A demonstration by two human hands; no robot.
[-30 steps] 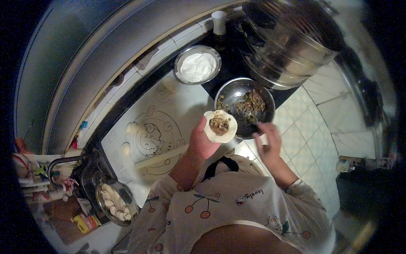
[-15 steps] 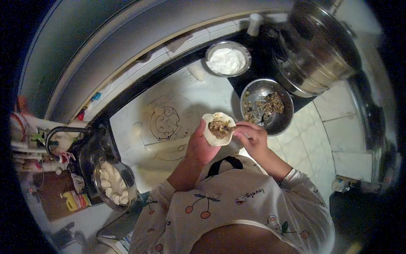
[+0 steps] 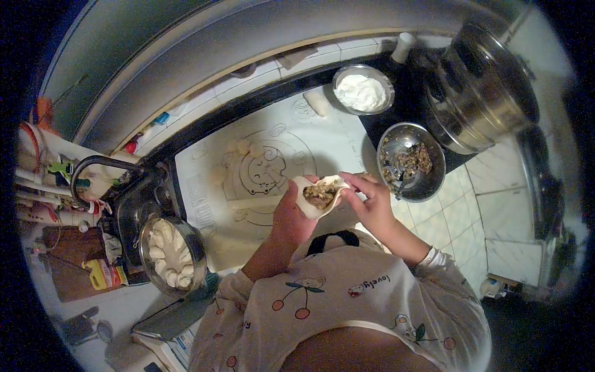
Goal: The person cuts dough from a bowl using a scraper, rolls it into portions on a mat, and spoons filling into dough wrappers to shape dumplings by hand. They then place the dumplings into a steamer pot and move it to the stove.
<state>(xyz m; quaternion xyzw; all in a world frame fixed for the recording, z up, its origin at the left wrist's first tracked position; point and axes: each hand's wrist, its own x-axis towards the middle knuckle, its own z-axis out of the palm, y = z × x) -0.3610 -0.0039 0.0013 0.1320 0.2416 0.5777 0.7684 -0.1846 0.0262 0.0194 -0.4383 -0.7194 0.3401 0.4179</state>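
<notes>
The dough wrapper (image 3: 310,211) lies open in the left hand (image 3: 291,217), above the near edge of the printed mat (image 3: 344,139); a mound of chopped filling (image 3: 320,195) sits in its middle. The left hand is cupped beneath it, thumb along its left edge. The right hand (image 3: 367,197) pinches the right edge between thumb and fingers. To the right stands the metal bowl (image 3: 425,188) of more filling.

The wrapper looks light, soft and stretchy, likely to sag under the filling and tear if pulled hard. The bare rim seems the best place to grip, with the palm bearing the weight; moist filling on that rim could make it slippery.
</notes>
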